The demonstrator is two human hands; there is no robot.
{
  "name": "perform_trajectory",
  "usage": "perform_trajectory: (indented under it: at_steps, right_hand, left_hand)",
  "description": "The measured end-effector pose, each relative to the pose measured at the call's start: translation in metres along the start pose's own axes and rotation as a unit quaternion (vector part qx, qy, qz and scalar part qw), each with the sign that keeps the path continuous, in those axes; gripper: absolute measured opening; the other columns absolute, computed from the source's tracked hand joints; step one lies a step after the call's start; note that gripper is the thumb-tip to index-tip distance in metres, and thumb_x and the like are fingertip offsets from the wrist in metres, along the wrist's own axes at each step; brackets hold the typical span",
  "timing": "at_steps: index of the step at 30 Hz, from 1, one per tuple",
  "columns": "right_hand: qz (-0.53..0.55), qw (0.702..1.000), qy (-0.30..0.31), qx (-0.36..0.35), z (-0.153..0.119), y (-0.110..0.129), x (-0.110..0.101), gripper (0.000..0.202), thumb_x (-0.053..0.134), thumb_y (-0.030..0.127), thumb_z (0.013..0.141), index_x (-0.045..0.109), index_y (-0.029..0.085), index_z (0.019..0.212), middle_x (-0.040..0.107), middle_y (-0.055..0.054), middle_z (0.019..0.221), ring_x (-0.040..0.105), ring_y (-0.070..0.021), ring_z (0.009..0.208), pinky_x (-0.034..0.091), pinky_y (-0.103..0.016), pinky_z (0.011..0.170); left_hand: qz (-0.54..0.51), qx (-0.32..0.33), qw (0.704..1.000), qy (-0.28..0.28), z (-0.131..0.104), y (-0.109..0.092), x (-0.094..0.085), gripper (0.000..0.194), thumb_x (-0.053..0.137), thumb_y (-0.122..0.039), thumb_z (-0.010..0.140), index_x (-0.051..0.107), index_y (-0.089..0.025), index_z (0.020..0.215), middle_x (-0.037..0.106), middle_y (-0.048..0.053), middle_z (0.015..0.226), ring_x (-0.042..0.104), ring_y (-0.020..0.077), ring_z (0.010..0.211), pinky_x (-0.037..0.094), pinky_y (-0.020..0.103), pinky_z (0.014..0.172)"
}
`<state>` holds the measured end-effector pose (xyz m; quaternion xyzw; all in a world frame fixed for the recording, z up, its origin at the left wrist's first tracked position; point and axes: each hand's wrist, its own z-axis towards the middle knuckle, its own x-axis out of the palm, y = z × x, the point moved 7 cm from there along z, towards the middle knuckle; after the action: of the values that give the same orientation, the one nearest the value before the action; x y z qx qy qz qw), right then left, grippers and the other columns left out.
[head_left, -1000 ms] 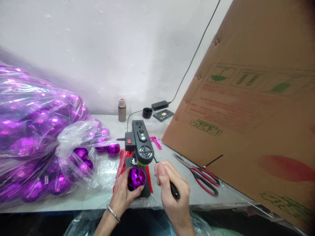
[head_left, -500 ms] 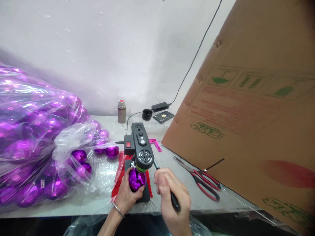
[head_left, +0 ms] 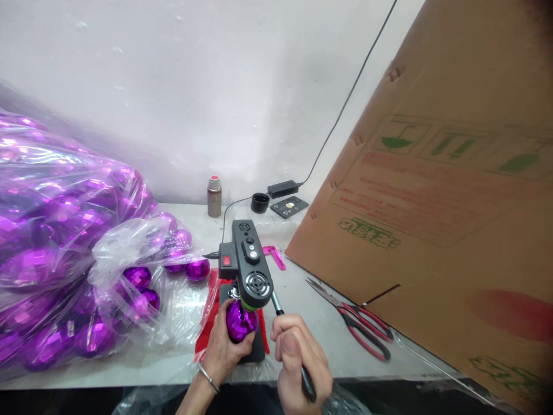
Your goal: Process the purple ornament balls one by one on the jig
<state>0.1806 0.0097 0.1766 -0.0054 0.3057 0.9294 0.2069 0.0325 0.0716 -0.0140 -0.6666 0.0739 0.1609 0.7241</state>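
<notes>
My left hand (head_left: pixel 222 340) is wrapped round a shiny purple faceted ball ornament (head_left: pixel 240 321), held under the front end of a black press machine (head_left: pixel 253 262). The top of the ball is partly hidden by the machine's head. My right hand (head_left: pixel 302 363) grips the black-handled lever (head_left: pixel 307 383), whose metal rod runs up to the machine's right side. The machine's dark base (head_left: pixel 256 353) rests on a red sheet (head_left: pixel 206 331) on the table.
At the left lies a big clear plastic bag (head_left: pixel 56 219) of purple balls, with a loose ball (head_left: pixel 197 269) beside it. Red-handled scissors (head_left: pixel 363 325) lie right, against a large cardboard box (head_left: pixel 415 190). Behind stand a flask (head_left: pixel 214 197), a black cup (head_left: pixel 260 203) and a power adapter (head_left: pixel 283 188).
My right hand and the lever have shifted slightly down and left in view. My left hand still holds the ball under the machine. The whole view has moved a little.
</notes>
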Motion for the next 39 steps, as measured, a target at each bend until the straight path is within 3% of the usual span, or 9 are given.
perform_trajectory:
  at_steps: [12, 18, 23, 31, 39]
  right_hand:
    - [-0.001, 0.999, -0.037, 0.02, -0.008, -0.005, 0.0, 0.035, 0.043, 0.011, 0.108, 0.053, 0.023, 0.076, 0.045, 0.002, 0.065, 0.055, -0.014, 0.059, 0.042, -0.027, 0.052]
    - [0.005, 0.999, -0.05, 0.015, -0.011, -0.007, 0.001, 0.036, 0.042, 0.013, 0.109, 0.052, 0.022, 0.076, 0.046, 0.002, 0.066, 0.055, -0.0135, 0.059, 0.042, -0.027, 0.053]
    - [-0.004, 0.998, -0.063, 0.022, -0.012, -0.008, 0.002, 0.038, 0.042, 0.016, 0.11, 0.052, 0.022, 0.075, 0.047, 0.002, 0.064, 0.054, -0.0137, 0.056, 0.04, -0.028, 0.052]
    - [0.0, 0.997, -0.081, 0.009, -0.013, -0.009, 0.003, 0.037, 0.042, 0.015, 0.11, 0.052, 0.022, 0.075, 0.048, 0.002, 0.065, 0.052, -0.0122, 0.054, 0.038, -0.026, 0.05]
    - [-0.004, 0.997, -0.078, 0.015, -0.016, -0.01, 0.003, 0.038, 0.042, 0.016, 0.109, 0.051, 0.023, 0.074, 0.042, 0.003, 0.063, 0.051, -0.0136, 0.055, 0.039, -0.027, 0.049]
  left_hand:
    - [0.016, 0.011, 1.0, 0.003, 0.0, -0.001, 0.002, 0.076, 0.078, -0.048, 0.07, 0.057, -0.016, 0.135, 0.076, 0.018, 0.127, 0.076, 0.038, 0.117, 0.062, 0.058, 0.104]
    - [0.018, 0.004, 1.0, -0.007, 0.001, 0.0, 0.0, 0.078, 0.08, -0.052, 0.069, 0.057, -0.015, 0.134, 0.076, 0.019, 0.123, 0.077, 0.0396, 0.113, 0.063, 0.058, 0.1]
    - [0.016, 0.004, 1.0, 0.02, 0.002, 0.008, 0.003, 0.081, 0.08, -0.057, 0.071, 0.057, -0.015, 0.136, 0.077, 0.019, 0.122, 0.078, 0.0392, 0.111, 0.065, 0.057, 0.098]
    - [0.015, -0.003, 0.999, 0.028, 0.001, 0.013, 0.004, 0.084, 0.079, -0.058, 0.073, 0.055, -0.014, 0.14, 0.075, 0.021, 0.129, 0.076, 0.0411, 0.119, 0.063, 0.059, 0.102]
    - [0.024, 0.007, 1.0, -0.003, 0.002, 0.01, -0.001, 0.079, 0.083, -0.054, 0.069, 0.059, -0.018, 0.135, 0.078, 0.017, 0.123, 0.078, 0.0388, 0.112, 0.065, 0.055, 0.097]
